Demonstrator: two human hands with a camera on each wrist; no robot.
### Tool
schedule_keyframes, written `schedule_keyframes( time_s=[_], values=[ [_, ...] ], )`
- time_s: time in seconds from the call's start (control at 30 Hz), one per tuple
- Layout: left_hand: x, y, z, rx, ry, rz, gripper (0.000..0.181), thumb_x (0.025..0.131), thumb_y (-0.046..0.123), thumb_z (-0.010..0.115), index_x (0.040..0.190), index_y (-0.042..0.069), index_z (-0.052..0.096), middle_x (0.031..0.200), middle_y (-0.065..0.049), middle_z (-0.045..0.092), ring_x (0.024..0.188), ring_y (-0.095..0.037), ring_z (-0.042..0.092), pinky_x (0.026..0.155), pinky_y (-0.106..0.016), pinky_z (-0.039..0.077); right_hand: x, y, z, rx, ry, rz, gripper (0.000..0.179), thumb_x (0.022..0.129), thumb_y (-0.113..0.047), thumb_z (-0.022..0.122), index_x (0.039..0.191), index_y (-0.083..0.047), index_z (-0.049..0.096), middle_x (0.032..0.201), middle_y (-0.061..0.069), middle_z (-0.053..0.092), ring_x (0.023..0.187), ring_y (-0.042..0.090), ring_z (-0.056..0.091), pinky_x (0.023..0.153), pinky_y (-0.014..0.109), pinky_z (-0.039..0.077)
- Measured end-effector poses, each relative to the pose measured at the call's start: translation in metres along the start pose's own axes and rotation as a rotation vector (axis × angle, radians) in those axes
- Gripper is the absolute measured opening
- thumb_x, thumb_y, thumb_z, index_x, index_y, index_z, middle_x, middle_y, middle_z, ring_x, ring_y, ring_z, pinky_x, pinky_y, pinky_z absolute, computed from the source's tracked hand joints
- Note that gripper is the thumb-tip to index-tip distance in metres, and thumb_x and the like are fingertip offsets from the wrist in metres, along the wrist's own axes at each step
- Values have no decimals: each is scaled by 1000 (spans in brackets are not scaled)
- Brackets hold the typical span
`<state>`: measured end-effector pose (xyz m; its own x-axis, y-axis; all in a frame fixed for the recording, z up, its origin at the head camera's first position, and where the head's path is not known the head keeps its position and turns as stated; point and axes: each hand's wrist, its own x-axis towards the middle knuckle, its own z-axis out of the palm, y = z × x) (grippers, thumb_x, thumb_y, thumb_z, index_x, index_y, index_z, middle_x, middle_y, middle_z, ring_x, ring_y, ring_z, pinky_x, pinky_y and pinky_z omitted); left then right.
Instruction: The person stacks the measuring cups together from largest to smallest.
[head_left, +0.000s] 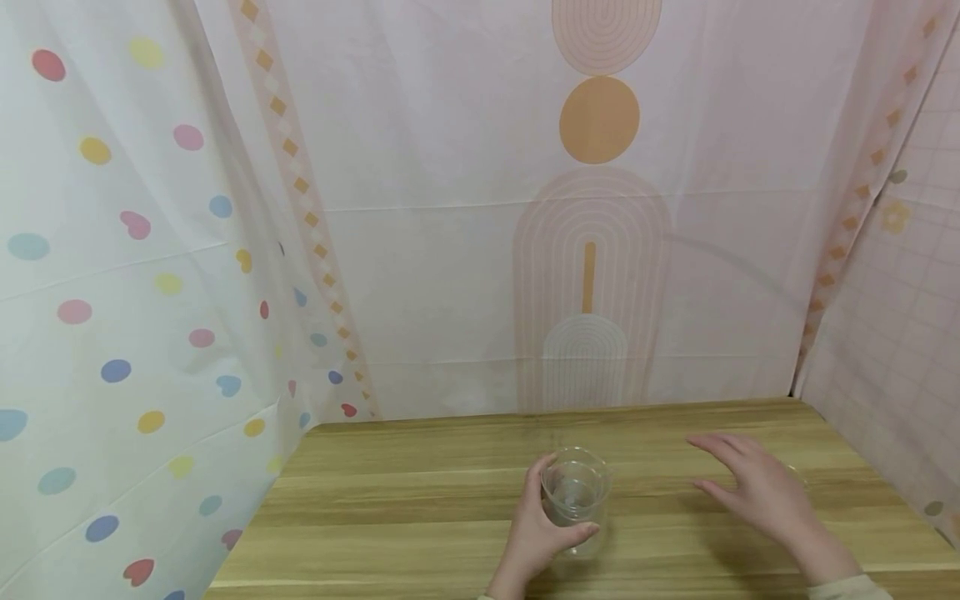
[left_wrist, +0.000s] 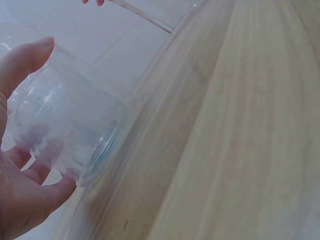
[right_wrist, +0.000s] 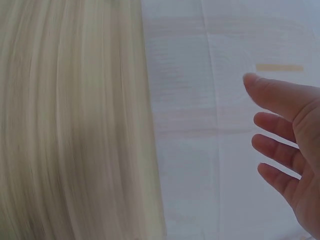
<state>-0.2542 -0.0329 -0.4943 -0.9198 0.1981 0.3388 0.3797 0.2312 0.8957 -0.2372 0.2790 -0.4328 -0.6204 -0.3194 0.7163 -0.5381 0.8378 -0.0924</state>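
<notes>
A clear, see-through glass cup (head_left: 577,492) stands over the near middle of the table in the head view. My left hand (head_left: 534,525) grips it from the left, thumb on the near side and fingers round the far side. In the left wrist view the cup (left_wrist: 75,115) shows its base right at the wood, with fingertips low on its wall. Apart from the cup, to its right, my right hand (head_left: 761,487) is held above the table, fingers extended and thumb spread. Nothing lies between thumb and fingers of the right hand (right_wrist: 295,135) in its wrist view.
Behind the right hand shows the curved edge of a clear object (head_left: 799,477), mostly hidden. The wooden table (head_left: 390,500) ends against a patterned back curtain (head_left: 435,292). A dotted curtain (head_left: 150,325) hangs at left, a checked one (head_left: 907,333) at right.
</notes>
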Motion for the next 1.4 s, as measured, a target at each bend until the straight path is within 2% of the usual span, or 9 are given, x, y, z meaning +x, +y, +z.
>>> schedule_keyframes(
  time_s=[0.1, 0.17, 0.43, 0.57, 0.63, 0.77, 0.87, 1.2, 1.4],
  values=[
    [0, 0, 0, 2, -2, 0, 99, 65, 27, 94, 146, 25, 37, 136, -7, 53, 120, -27, 53, 96, -45, 43, -2, 5, -4, -16, -10, -20, 61, 65, -20, 89, 121, -10, 66, 110, 11, 68, 96, 34, 64, 78, 53, 52],
    [0, 0, 0, 3, -1, -1, 99, 64, 27, 94, 146, 25, 37, 135, -7, 53, 120, -28, 53, 96, -45, 43, -4, 8, -6, -26, -13, -40, 56, 75, -35, 85, 121, -9, 66, 111, 11, 68, 96, 34, 64, 78, 52, 51],
    [0, -1, 0, -2, -3, -5, 99, 65, 26, 94, 146, 25, 37, 137, -8, 52, 122, -28, 52, 97, -45, 43, -11, 24, -11, -61, -18, -50, 61, 74, -42, 84, 120, -7, 65, 114, 16, 66, 96, 38, 63, 76, 55, 51],
    [0, -1, 0, -9, -4, -4, 99, 65, 26, 94, 146, 25, 37, 137, -8, 51, 122, -27, 51, 98, -44, 43, -13, 29, -14, -71, -23, -48, 73, 89, -70, 48, 120, -6, 65, 115, 17, 65, 96, 39, 63, 76, 55, 50],
    [0, -1, 0, -12, -6, -4, 99, 65, 26, 94, 146, 25, 37, 137, -8, 51, 122, -28, 51, 98, -44, 43, -15, 31, -15, -79, -36, -40, 65, 81, -56, 73, 121, -6, 64, 116, 18, 65, 98, 39, 62, 78, 55, 49],
    [0, 0, -1, -12, -6, -5, 99, 65, 26, 94, 146, 25, 37, 137, -8, 51, 122, -28, 51, 98, -44, 43, -20, 34, -16, -107, -72, -13, 71, 61, -23, 93, 123, -5, 63, 119, 19, 63, 101, 40, 60, 79, 57, 49],
    [0, 0, -1, -8, -4, -5, 99, 65, 26, 94, 146, 25, 37, 137, -7, 51, 122, -27, 51, 98, -44, 42, -23, 36, -17, -123, -95, 12, 75, 56, -16, 94, 123, -5, 62, 119, 20, 62, 103, 41, 59, 80, 57, 48],
    [0, -1, -1, -15, -11, -11, 100, 65, 26, 94, 147, 25, 36, 140, -11, 48, 126, -31, 49, 100, -46, 41, -32, 43, -21, -113, -240, 161, 73, 62, -18, 92, 126, 0, 61, 125, 26, 57, 110, 48, 53, 84, 63, 45],
    [0, 0, -1, -19, -14, -13, 100, 65, 26, 94, 147, 24, 36, 139, -11, 48, 125, -31, 49, 100, -46, 41, -36, 50, -21, -94, -273, 189, 72, 64, -16, 91, 126, 4, 59, 125, 31, 55, 110, 52, 51, 86, 65, 43]
  ],
)
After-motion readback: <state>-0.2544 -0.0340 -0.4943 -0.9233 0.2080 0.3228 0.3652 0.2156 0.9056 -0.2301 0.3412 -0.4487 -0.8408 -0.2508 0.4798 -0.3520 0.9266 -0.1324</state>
